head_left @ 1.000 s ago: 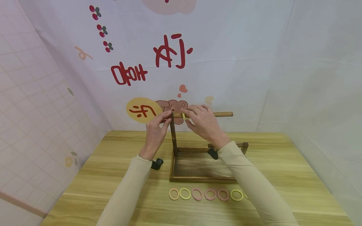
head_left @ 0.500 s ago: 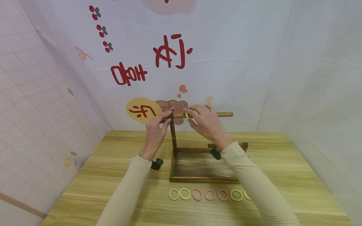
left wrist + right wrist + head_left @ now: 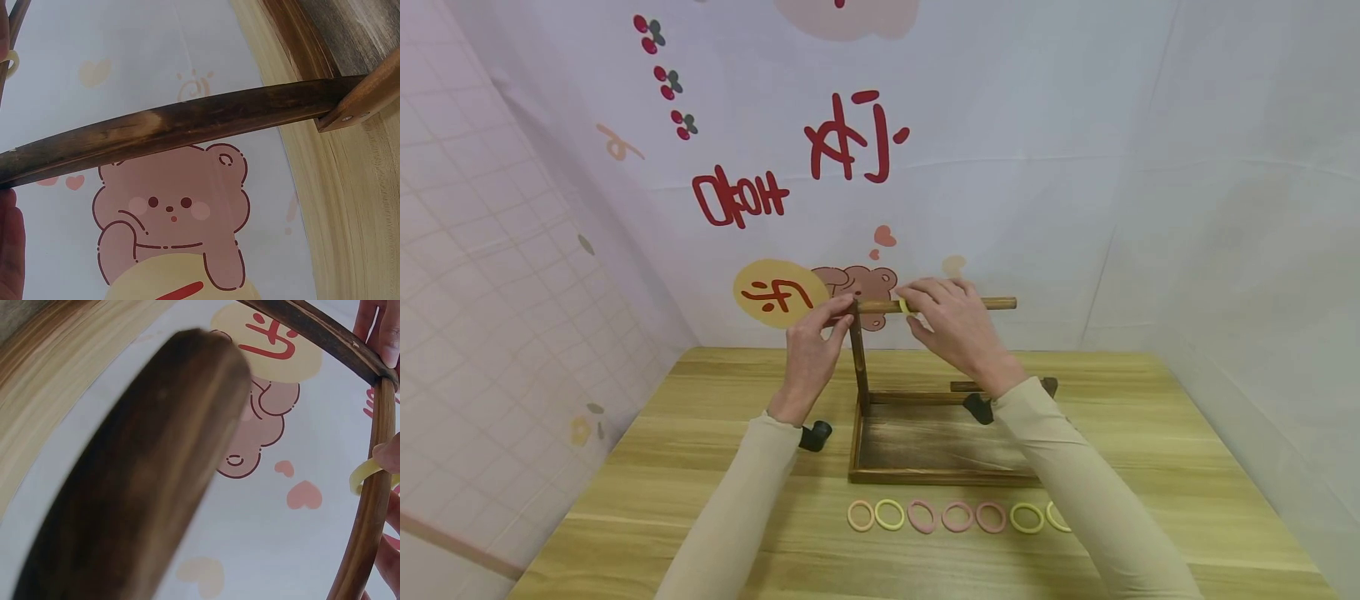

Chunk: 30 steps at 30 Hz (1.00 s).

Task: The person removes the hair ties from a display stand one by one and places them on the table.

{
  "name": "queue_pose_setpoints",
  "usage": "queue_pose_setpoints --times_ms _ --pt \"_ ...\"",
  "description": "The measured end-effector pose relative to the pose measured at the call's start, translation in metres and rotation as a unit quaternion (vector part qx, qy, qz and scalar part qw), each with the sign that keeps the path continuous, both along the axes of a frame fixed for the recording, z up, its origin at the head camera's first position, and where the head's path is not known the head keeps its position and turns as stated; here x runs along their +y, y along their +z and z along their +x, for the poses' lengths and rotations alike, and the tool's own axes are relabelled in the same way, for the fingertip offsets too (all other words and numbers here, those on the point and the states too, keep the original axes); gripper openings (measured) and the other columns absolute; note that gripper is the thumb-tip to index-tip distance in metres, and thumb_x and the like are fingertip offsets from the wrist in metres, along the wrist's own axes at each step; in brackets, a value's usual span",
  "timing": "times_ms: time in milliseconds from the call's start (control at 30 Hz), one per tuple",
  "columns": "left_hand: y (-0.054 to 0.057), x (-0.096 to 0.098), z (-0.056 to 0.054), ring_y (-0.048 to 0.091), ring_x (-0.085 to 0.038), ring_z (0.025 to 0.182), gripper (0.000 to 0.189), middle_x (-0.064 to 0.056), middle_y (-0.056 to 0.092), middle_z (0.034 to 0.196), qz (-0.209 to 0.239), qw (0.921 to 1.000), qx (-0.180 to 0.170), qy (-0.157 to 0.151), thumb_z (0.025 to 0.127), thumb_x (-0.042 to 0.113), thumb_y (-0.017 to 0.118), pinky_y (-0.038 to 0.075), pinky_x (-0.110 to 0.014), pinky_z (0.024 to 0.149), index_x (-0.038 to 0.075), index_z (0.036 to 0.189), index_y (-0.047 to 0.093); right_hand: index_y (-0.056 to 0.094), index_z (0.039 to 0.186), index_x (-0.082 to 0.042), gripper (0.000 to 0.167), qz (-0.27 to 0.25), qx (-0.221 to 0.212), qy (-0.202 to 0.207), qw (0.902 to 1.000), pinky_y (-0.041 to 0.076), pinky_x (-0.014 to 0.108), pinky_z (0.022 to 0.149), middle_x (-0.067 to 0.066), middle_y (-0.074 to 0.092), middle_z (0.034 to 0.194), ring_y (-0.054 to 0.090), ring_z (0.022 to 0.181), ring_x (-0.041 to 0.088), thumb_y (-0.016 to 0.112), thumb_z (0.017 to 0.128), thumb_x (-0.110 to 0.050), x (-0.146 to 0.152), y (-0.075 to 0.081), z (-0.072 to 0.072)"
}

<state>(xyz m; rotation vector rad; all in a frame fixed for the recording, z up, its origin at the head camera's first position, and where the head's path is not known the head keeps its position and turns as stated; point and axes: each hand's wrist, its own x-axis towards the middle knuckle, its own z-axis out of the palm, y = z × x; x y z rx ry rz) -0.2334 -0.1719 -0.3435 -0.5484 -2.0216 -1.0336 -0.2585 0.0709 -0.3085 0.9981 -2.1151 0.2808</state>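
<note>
A dark wooden rack has an upright post (image 3: pixel 860 362) with a long rod (image 3: pixel 1000 303) running rightward from its top. My left hand (image 3: pixel 811 350) pinches the post's top corner between thumb and fingers. Around the rod sits a yellow ring (image 3: pixel 903 307), which my right hand (image 3: pixel 953 321) pinches. The right wrist view shows this ring (image 3: pixel 358 477) encircling the rod, with a thumb against it. In the left wrist view only a bit of the ring (image 3: pixel 13 64) shows at the edge.
The rack's base tray (image 3: pixel 940 479) stands on the wooden table (image 3: pixel 700 467); a short lower peg (image 3: pixel 964 387) is partly behind my right wrist. In front lies a row of several orange, yellow and pink rings (image 3: pixel 957 517), its right end hidden by my sleeve.
My right hand has moved the yellow ring a little to the right along the rod, away from the post. My left hand has stayed at the post's top.
</note>
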Motion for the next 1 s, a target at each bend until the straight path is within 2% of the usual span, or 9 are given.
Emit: queue_pose_setpoints --times_ms 1000 --pt "0.000 -0.001 0.001 0.076 -0.030 0.094 0.029 -0.014 0.074 0.121 -0.007 1.0000 -0.003 0.003 0.094 0.002 0.074 0.062 -0.044 0.084 0.000 0.123 0.074 0.069 0.134 -0.011 0.045 0.001 -0.009 -0.010 0.9999 0.048 0.058 0.103 0.008 0.070 0.128 0.065 0.118 0.029 0.081 0.091 -0.016 0.011 0.001 0.004"
